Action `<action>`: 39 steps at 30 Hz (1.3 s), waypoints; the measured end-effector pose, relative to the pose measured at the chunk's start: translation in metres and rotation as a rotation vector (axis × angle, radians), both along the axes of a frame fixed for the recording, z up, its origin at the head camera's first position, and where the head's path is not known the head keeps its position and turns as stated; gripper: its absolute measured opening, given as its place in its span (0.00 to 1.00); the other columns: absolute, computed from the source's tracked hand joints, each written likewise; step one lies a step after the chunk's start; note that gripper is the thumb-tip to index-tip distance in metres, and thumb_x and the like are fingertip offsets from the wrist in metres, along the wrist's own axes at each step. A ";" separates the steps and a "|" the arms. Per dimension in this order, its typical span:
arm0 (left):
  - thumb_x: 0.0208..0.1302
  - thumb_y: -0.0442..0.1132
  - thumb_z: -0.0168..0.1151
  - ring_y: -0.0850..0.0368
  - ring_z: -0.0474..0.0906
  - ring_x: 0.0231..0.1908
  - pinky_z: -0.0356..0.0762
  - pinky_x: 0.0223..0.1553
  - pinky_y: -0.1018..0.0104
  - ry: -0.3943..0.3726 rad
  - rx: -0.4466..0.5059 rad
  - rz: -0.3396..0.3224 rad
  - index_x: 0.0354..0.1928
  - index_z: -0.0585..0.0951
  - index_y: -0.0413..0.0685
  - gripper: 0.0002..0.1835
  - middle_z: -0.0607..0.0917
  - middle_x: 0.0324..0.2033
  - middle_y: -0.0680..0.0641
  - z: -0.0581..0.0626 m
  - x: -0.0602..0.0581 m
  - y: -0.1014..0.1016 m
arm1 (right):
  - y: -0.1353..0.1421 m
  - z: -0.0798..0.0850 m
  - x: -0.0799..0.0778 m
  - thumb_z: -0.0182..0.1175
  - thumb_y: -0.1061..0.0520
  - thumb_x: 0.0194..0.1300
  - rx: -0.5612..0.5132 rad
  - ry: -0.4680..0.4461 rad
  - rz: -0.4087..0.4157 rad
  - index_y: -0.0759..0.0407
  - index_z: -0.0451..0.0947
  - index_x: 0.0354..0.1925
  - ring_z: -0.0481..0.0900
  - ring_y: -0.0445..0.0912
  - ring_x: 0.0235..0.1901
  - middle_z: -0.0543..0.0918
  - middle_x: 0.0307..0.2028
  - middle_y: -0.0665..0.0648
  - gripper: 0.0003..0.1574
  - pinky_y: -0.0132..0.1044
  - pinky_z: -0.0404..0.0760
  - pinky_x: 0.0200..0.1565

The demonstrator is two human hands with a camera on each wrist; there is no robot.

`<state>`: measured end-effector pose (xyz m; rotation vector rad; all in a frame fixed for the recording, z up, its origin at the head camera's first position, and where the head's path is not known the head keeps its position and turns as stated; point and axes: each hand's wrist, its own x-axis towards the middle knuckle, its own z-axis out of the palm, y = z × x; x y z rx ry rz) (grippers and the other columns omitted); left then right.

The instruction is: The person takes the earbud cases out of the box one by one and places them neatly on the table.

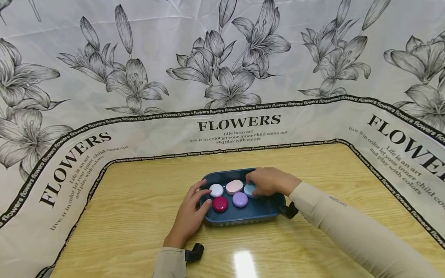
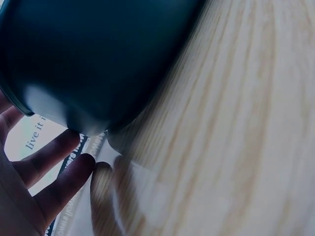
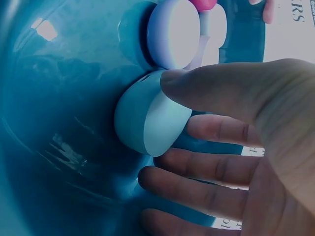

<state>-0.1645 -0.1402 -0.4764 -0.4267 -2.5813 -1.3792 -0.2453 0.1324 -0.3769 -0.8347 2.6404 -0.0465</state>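
Note:
A dark-blue basin (image 1: 248, 221) holds several small, smooth, rounded pieces: white (image 1: 216, 190), pale pink (image 1: 234, 187), glossy crimson (image 1: 220, 204), lavender (image 1: 240, 200) and light blue (image 1: 249, 190). My right hand (image 1: 269, 181) reaches into the basin's right part. In the right wrist view, that hand pinches the light-blue piece (image 3: 152, 115) between thumb and fingertips; it has a small dark slot near its top. My left hand (image 1: 191, 210) lies at the basin's left rim with fingers extended, its thumb and a fingertip close to the crimson and white pieces. The left wrist view shows two fingers (image 2: 64, 187) outside the wall.
The basin stands on a light wood-grain table (image 1: 139, 200). Behind it and along the sides hangs a white cloth (image 1: 167, 135) printed with flowers and lettering. Black wrist mounts (image 1: 194, 252) sit on both arms, the right one close to the basin's right end.

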 end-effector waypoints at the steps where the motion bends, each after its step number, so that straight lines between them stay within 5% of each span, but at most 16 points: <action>1: 0.72 0.43 0.60 0.61 0.58 0.72 0.60 0.70 0.48 -0.001 -0.001 0.000 0.59 0.82 0.50 0.16 0.65 0.71 0.65 0.000 0.000 0.000 | -0.001 0.000 0.000 0.71 0.50 0.61 0.002 -0.004 0.001 0.56 0.80 0.47 0.74 0.46 0.32 0.79 0.35 0.51 0.19 0.42 0.77 0.38; 25: 0.72 0.39 0.60 0.59 0.59 0.72 0.60 0.70 0.48 0.018 0.022 0.003 0.57 0.83 0.49 0.14 0.66 0.70 0.65 -0.003 -0.001 0.002 | -0.013 -0.004 -0.003 0.73 0.52 0.60 0.039 -0.031 -0.038 0.55 0.76 0.41 0.74 0.46 0.31 0.77 0.31 0.51 0.17 0.43 0.76 0.37; 39: 0.72 0.39 0.60 0.59 0.59 0.72 0.59 0.70 0.48 0.031 0.035 -0.008 0.57 0.83 0.48 0.14 0.67 0.70 0.61 -0.002 -0.001 0.002 | -0.007 -0.001 -0.003 0.71 0.51 0.60 0.000 -0.007 0.023 0.56 0.78 0.41 0.74 0.46 0.31 0.78 0.32 0.50 0.15 0.44 0.77 0.37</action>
